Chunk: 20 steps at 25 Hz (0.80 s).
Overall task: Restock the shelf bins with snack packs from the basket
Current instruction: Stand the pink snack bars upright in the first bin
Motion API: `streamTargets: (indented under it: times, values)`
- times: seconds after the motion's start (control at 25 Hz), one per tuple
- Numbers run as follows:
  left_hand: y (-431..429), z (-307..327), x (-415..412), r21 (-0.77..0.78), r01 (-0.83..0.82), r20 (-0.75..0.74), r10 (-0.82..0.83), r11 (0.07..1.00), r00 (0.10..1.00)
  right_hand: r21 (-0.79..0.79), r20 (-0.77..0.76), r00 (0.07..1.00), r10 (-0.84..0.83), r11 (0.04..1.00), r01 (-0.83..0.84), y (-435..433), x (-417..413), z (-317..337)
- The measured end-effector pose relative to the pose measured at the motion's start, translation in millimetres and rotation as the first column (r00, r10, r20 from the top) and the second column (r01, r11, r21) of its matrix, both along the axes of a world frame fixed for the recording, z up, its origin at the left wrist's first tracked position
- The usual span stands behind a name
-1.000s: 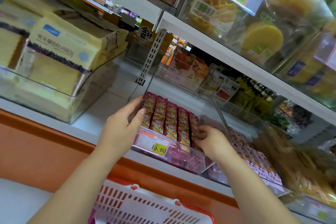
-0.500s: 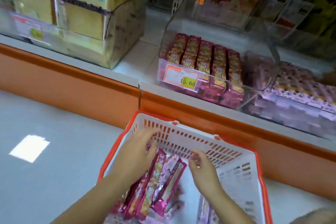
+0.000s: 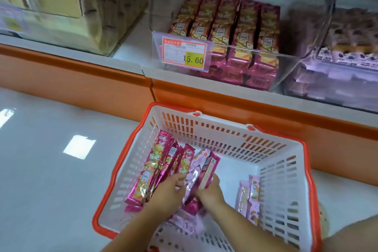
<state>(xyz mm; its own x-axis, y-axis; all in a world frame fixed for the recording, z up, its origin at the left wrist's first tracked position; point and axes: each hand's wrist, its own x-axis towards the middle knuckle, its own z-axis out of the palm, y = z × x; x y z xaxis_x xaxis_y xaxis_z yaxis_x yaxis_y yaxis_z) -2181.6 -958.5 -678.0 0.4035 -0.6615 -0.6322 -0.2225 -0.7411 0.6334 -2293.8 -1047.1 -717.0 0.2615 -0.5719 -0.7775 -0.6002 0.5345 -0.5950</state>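
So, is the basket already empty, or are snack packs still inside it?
Not empty: magenta snack packs lie at the left of the basket, pale pink packs stand against its right wall.

Lower centre of the frame, the left hand (image 3: pixel 167 194) grips shiny pink snack packs (image 3: pixel 155 168) in the white, orange-rimmed basket (image 3: pixel 282 186). The right hand (image 3: pixel 210 192) pinches paler ones. Upper centre, a clear bin (image 3: pixel 290 61) of matching packs carries a price tag (image 3: pixel 184 53).

Basket (image 3: pixel 225 133) near rim cut off below; price tag (image 3: pixel 185 53) small print illegible; left shelf boxes (image 3: pixel 57 0) blurred.
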Motion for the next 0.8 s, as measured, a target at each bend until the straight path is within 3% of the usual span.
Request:
streamTargets:
  times: [0.08, 0.16, 0.32, 0.4, 0.48, 0.8]
  values:
    - [0, -1, -1, 0.03, 0.0, -0.031, 0.001, 1.0, 1.0, 0.164, 0.083, 0.991, -0.107, 0.982, 0.093, -6, -13, 9]
    - [-3, -1, -5, 0.055, -0.053, -0.166, 0.062, 0.997, 0.984, 0.347, 0.204, 0.948, -0.246, 0.923, 0.164, -9, -32, 17]
    - [-17, 16, -15, 0.091, -0.332, -0.581, 0.32, 0.939, 0.748, 0.673, 0.392, 0.733, -0.556, 0.717, 0.184, -1, -60, 47]
    - [-23, 25, -18, 0.071, -0.367, -0.674, 0.315, 0.928, 0.668, 0.7, 0.442, 0.668, -0.598, 0.696, 0.161, 4, -68, 64]
    - [-30, 36, -24, 0.02, -0.389, -0.728, 0.28, 0.921, 0.625, 0.68, 0.454, 0.681, -0.575, 0.717, 0.153, 6, -74, 78]
    - [-38, 73, -38, -0.145, -0.427, -0.719, 0.202, 0.892, 0.665, 0.567, 0.489, 0.732, -0.475, 0.81, 0.148, 3, -95, 112]
